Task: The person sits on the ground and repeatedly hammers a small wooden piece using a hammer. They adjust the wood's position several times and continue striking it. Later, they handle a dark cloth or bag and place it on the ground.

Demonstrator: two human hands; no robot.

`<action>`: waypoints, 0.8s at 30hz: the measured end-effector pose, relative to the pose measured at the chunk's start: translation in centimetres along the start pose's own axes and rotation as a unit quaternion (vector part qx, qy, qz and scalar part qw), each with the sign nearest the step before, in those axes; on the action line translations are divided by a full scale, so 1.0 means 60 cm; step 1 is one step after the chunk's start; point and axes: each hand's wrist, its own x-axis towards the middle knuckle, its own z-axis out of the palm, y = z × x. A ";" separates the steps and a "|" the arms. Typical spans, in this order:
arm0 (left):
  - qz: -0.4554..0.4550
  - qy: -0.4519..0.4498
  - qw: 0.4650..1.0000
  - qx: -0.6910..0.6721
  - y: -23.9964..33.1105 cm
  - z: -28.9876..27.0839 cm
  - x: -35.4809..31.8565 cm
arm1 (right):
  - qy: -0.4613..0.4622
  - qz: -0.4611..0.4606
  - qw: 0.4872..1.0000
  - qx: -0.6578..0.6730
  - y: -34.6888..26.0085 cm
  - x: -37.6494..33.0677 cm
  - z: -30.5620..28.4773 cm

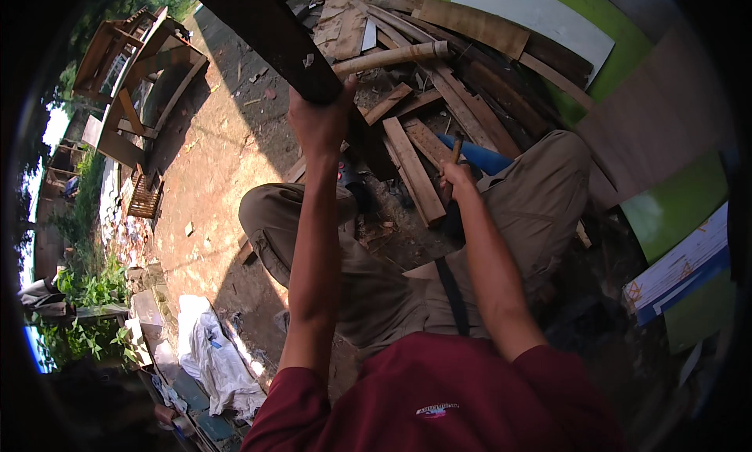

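My left hand (319, 127) is raised and closed around the edge of a long dark wooden board (262, 33). The board slants from the upper left down past my hand, its lower part between my knees. Lower and to the right, my right hand (457, 178) is closed on a short wooden handle (457, 145) that sticks up out of the fist. What the handle belongs to is hidden; something dark shows below the hand. Just left of my right hand lies a light brown plank (413, 170).
Loose boards and a pale pole (392, 58) are piled ahead. Green and white sheets (540, 17) lean at the right. A wooden frame (145, 80) stands far left on the dirt ground. White cloth (207, 350) lies at lower left. A blue object (482, 158) sits beside my right knee.
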 end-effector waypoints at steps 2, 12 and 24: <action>0.021 0.010 1.000 -0.020 0.001 0.008 0.011 | -0.020 -0.003 0.999 0.038 0.005 0.017 -0.006; -0.016 0.087 0.993 -0.075 -0.084 0.069 -0.039 | 0.032 -0.121 0.971 -0.206 0.048 -0.033 -0.035; -0.035 0.109 0.979 -0.167 -0.096 0.112 -0.004 | 0.003 -0.322 0.851 -0.416 0.112 -0.061 -0.032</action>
